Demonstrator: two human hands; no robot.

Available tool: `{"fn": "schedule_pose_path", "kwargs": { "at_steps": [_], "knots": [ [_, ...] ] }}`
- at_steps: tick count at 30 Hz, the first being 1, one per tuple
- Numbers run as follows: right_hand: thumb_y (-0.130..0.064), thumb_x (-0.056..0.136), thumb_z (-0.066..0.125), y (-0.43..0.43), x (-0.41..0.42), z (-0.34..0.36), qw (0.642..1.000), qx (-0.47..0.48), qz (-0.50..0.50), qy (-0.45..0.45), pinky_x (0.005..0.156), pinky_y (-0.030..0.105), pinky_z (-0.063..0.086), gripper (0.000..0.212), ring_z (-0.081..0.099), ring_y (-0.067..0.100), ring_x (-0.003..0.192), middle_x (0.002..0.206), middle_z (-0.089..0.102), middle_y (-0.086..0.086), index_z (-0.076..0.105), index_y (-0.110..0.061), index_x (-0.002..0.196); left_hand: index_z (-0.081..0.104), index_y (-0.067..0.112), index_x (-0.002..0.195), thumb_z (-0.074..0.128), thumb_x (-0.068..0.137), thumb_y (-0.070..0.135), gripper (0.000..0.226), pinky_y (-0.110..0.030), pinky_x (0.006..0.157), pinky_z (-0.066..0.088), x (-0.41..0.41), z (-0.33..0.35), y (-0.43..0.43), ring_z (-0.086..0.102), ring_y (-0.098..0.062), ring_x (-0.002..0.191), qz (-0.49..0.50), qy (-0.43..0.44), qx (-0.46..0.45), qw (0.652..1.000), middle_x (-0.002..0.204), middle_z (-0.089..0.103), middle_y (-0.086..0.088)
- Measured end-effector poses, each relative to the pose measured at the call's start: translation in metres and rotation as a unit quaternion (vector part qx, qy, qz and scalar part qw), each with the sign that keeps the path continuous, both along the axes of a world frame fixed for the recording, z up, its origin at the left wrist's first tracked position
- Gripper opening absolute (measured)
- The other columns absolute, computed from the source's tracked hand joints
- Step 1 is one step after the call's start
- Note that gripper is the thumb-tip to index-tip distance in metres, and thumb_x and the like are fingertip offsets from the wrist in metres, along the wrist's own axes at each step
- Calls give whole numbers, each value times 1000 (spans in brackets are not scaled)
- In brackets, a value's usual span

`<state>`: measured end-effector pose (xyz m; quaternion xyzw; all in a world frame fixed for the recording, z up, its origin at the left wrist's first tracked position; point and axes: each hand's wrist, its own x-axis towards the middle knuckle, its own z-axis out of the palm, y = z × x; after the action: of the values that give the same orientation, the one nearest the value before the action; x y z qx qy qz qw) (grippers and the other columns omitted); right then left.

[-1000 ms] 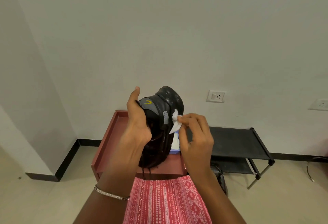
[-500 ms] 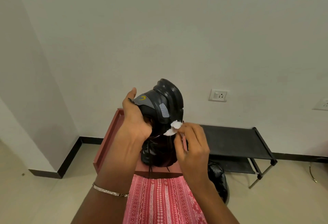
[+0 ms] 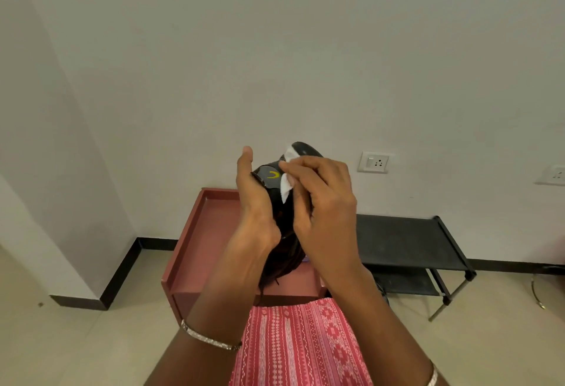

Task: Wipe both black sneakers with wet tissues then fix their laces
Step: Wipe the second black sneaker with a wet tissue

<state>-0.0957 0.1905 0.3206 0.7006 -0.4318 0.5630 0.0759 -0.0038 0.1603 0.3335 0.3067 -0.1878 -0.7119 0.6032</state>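
Note:
I hold a black sneaker (image 3: 272, 176) upright in front of me, heel end up, with a yellow logo on its grey tab. My left hand (image 3: 255, 202) grips it from the left side. My right hand (image 3: 321, 199) lies over its right side and presses a white wet tissue (image 3: 286, 188) against the heel. The sneaker's dark laces (image 3: 275, 275) hang down below my wrists. The second sneaker is hidden behind my right arm.
A reddish-brown table (image 3: 195, 238) with a raised rim stands below my hands, against the white wall. A black two-tier rack (image 3: 403, 242) stands to its right. Wall sockets (image 3: 373, 162) sit above the rack. My pink patterned clothing (image 3: 299, 343) fills the lower middle.
My right hand moved up and left over the sneaker, carrying the tissue from its side to the heel. The second sneaker on the floor, seen earlier, is now covered by my arm.

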Motion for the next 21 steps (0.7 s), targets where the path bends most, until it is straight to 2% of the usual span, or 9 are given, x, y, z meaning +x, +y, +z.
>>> {"fn": "schedule_pose_path", "kwargs": {
  "at_steps": [2,6,10,13,14,16,18,19,21],
  "knots": [
    [3,90,61,-2,4,5,999,20,23,24,98,23,45,29,58,19,111,112,69,3,73,-9,114,74,12,70,44,92,63,63,-24,66,57,-7,-1,3,70,-16,65,-7,3,-16,1000,73,69,-4],
    [0,91,66,3,2,-3,1000,2,29,-11,97,24,46,23,60,17,109,110,70,0,74,-9,111,76,8,63,43,89,69,74,-26,62,56,-4,0,3,71,-17,63,-6,13,6,1000,69,70,-6],
    [-1,90,67,19,-1,-35,999,-3,17,-49,88,23,48,18,58,13,103,104,67,0,75,-8,104,73,3,94,46,83,72,75,-39,82,54,5,5,-1,69,-30,78,3,6,61,998,88,72,-18],
    [-7,89,63,23,-2,-47,998,17,24,-54,85,24,49,14,58,10,100,102,64,-4,74,-9,98,71,4,103,48,85,65,68,-44,93,52,7,7,-4,67,-34,88,40,14,89,995,101,73,-20],
    [-5,87,65,21,-2,-44,998,22,25,-58,84,23,49,14,57,9,98,101,64,-5,73,-10,98,71,4,104,47,86,65,67,-45,93,52,6,8,-4,67,-34,88,43,14,97,994,100,73,-20],
    [-1,86,68,18,-1,-29,996,35,33,-71,85,23,48,23,58,9,100,103,64,-7,70,-12,106,71,4,94,46,88,64,65,-40,77,55,1,9,-2,70,-31,74,38,-1,109,993,81,74,-19],
    [-3,87,69,15,1,-14,994,54,54,-74,91,28,50,35,58,9,106,110,64,-9,66,-15,119,66,5,78,40,93,61,64,-33,61,50,-4,9,2,69,-25,52,22,-19,97,995,61,70,-14],
    [-5,87,68,13,2,-11,994,57,59,-69,93,30,50,38,57,9,108,111,64,-9,64,-16,124,64,5,75,37,95,59,63,-32,58,47,-4,9,3,67,-23,46,18,-20,91,995,56,68,-13],
    [-7,88,68,12,2,-16,996,48,46,-55,92,32,50,41,56,11,106,108,64,-7,65,-16,128,64,4,80,38,95,58,62,-34,60,47,-4,11,2,68,-25,49,19,-13,91,996,60,69,-14]
  ]
}}
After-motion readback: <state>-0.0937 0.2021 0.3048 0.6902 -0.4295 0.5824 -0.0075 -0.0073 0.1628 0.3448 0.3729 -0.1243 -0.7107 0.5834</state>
